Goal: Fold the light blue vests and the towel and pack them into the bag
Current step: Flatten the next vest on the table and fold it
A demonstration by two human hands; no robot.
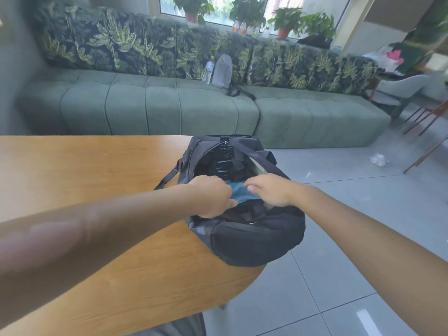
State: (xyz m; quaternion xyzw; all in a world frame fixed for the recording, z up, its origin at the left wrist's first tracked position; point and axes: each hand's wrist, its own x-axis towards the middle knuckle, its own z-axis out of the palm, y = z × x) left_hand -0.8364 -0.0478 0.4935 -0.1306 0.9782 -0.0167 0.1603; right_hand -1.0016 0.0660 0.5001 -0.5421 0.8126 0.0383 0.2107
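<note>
1. A blue cloth (238, 192), vest or towel I cannot tell, sits in the mouth of the black bag (257, 241), running crosswise between both hands.
2. The left hand (213, 196) and right hand (269, 191) each curl onto an end of it, equally near.
3. The bag overhangs the table's (84, 170) right edge.

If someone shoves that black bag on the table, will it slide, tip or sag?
The black bag is probably floppy: its open mouth sags around both hands. It overhangs the table edge, so a push toward the floor could likely drop it. It looks unlikely to roll.
</note>
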